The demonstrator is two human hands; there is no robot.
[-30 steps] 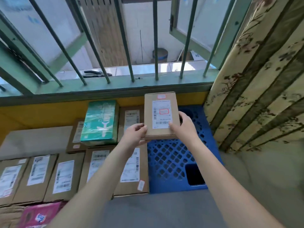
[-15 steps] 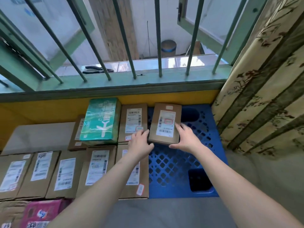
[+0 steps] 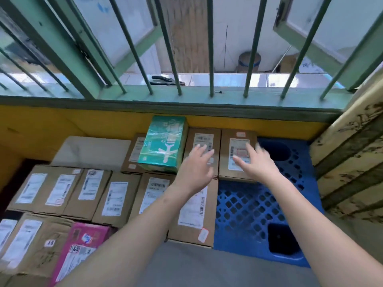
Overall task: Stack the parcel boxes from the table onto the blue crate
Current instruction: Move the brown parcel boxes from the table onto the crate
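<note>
A small brown parcel box (image 3: 238,141) with a white label lies flat at the far end of the blue crate (image 3: 248,206), against the yellow wall. My right hand (image 3: 256,162) hovers over its near edge with fingers spread, holding nothing. My left hand (image 3: 195,168) is open above the neighbouring brown box (image 3: 204,139), fingers apart. Both hands are blurred. Several more labelled brown boxes (image 3: 116,195) lie in rows to the left, and one (image 3: 194,212) sits at the crate's left edge.
A green wrapped box (image 3: 163,141) rests on top of the boxes near the wall. A pink parcel (image 3: 83,243) lies at the lower left. A barred window and sill (image 3: 186,94) run across the back; a patterned curtain (image 3: 352,154) hangs at the right.
The small brown box went from held up in both hands down onto the far end of the crate. Both hands have let go and now hover open above the boxes.
</note>
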